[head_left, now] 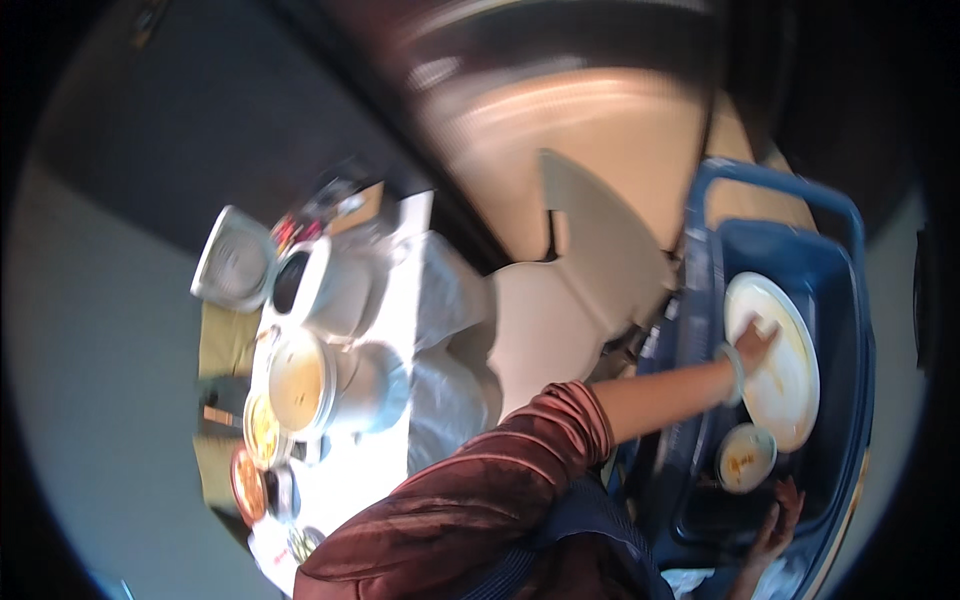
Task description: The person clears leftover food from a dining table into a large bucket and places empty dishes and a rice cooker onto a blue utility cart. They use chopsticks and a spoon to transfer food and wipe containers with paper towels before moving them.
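A large oval white platter [784, 390] with smears of food lies in the deep blue tub of a plastic utility cart [840, 457]. My left hand [756, 345], with a pale bracelet at the wrist, reaches over onto the platter's surface. Its fingers are blurred, and whether they pinch something small is unclear. Beside the platter's near end sits a small round dish [748, 459] with orange-brown food residue. My right hand [778, 517] is low at the tub's near end, fingers apart, holding nothing visible.
A beige chair [540, 322] stands between the cart and a white-covered table [375, 472]. On the table are a white bucket of yellowish liquid [300, 382], another white container [341, 292], a bowl of yellow food [262, 431] and a red-rimmed bowl [249, 487]. The cart's blue handle [787, 180] rises at its far end.
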Demonstrator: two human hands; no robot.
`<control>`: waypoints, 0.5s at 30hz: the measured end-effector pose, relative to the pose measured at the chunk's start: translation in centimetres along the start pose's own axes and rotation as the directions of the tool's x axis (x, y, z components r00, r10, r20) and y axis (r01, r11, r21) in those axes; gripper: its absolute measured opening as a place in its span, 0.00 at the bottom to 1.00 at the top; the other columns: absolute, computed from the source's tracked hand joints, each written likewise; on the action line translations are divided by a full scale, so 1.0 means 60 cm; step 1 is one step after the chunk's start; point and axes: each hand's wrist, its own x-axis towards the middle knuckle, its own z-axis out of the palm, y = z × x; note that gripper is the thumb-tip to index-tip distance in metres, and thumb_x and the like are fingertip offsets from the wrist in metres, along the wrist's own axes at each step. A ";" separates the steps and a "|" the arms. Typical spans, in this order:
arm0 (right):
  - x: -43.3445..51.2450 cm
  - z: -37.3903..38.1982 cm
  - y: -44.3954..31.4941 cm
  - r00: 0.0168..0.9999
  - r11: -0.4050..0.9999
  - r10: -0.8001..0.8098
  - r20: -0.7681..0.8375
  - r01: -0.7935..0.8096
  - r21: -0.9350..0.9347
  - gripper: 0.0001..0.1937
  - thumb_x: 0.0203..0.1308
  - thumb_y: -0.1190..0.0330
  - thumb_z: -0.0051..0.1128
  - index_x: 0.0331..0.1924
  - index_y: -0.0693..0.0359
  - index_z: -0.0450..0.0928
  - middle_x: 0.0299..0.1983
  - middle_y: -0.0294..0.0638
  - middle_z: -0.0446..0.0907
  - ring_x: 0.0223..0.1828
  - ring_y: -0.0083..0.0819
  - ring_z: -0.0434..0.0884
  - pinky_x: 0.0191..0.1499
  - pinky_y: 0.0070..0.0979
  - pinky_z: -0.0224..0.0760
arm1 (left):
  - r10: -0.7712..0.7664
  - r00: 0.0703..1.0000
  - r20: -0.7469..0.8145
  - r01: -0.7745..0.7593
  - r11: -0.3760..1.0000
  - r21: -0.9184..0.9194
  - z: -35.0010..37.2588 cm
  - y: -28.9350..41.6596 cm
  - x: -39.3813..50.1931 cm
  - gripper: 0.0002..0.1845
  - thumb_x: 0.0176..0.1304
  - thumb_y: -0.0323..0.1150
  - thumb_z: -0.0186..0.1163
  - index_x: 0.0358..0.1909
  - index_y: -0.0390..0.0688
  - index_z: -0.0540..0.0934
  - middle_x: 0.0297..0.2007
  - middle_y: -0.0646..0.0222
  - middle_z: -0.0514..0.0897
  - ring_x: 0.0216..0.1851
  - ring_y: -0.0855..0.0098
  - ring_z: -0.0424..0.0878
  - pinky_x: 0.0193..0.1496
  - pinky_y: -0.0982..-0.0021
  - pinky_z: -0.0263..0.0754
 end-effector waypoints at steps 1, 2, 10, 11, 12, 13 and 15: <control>0.022 0.006 -0.006 0.998 0.997 -0.063 0.018 0.062 0.055 0.11 0.57 0.71 0.38 0.41 0.66 0.70 0.43 0.45 0.73 0.54 0.36 0.66 0.62 0.38 0.39 | 0.063 0.991 0.119 -0.047 0.990 -0.133 -0.024 0.031 -0.031 0.28 0.56 0.51 0.48 0.51 0.42 0.63 0.35 0.62 0.74 0.37 0.70 0.71 0.43 0.72 0.64; 0.044 0.014 -0.022 1.000 1.000 -0.026 0.014 0.026 -0.009 0.11 0.58 0.72 0.37 0.40 0.66 0.70 0.44 0.45 0.73 0.55 0.36 0.65 0.62 0.39 0.40 | 0.139 0.978 0.154 -0.120 0.985 -0.127 -0.062 0.059 -0.069 0.21 0.58 0.49 0.47 0.44 0.42 0.67 0.31 0.69 0.73 0.34 0.73 0.71 0.40 0.74 0.64; 0.134 0.196 -0.196 0.724 0.823 -0.564 0.396 0.528 0.207 0.10 0.56 0.75 0.37 0.39 0.67 0.69 0.43 0.47 0.72 0.52 0.41 0.66 0.61 0.35 0.44 | 0.077 0.994 -0.076 -0.106 0.821 -0.561 -0.480 0.123 -0.361 0.14 0.63 0.35 0.40 0.48 0.41 0.62 0.39 0.61 0.72 0.32 0.72 0.77 0.35 0.74 0.73; 0.124 0.229 -0.222 0.778 0.880 -0.473 0.413 0.397 0.262 0.09 0.56 0.74 0.38 0.39 0.67 0.69 0.43 0.48 0.71 0.53 0.41 0.66 0.60 0.37 0.44 | 0.062 0.984 -0.169 -0.147 0.818 -0.557 -0.529 0.131 -0.402 0.14 0.64 0.34 0.38 0.49 0.41 0.61 0.41 0.59 0.72 0.32 0.71 0.77 0.35 0.75 0.73; 0.122 0.255 -0.259 0.696 0.830 -0.557 0.454 0.450 0.329 0.09 0.55 0.74 0.39 0.39 0.67 0.69 0.43 0.48 0.71 0.53 0.41 0.66 0.60 0.37 0.45 | 0.189 0.931 -0.313 -0.336 0.779 -0.529 -0.578 0.143 -0.443 0.14 0.64 0.32 0.36 0.50 0.41 0.60 0.41 0.59 0.72 0.33 0.71 0.77 0.35 0.75 0.73; 0.119 0.280 -0.297 0.600 0.775 -0.632 0.490 0.492 0.397 0.10 0.55 0.74 0.40 0.39 0.67 0.69 0.44 0.48 0.71 0.53 0.40 0.65 0.59 0.36 0.47 | 0.254 0.858 -0.446 -0.468 0.743 -0.477 -0.620 0.157 -0.482 0.14 0.64 0.31 0.35 0.51 0.41 0.60 0.41 0.59 0.72 0.34 0.72 0.77 0.36 0.76 0.72; 0.084 0.337 -0.373 0.579 0.734 -0.678 0.454 0.497 0.462 0.08 0.51 0.72 0.42 0.34 0.66 0.70 0.38 0.45 0.74 0.50 0.42 0.68 0.58 0.41 0.48 | 0.447 0.605 -0.659 -0.730 0.643 -0.234 -0.695 0.179 -0.560 0.14 0.64 0.28 0.34 0.51 0.41 0.60 0.42 0.58 0.72 0.39 0.71 0.76 0.39 0.76 0.71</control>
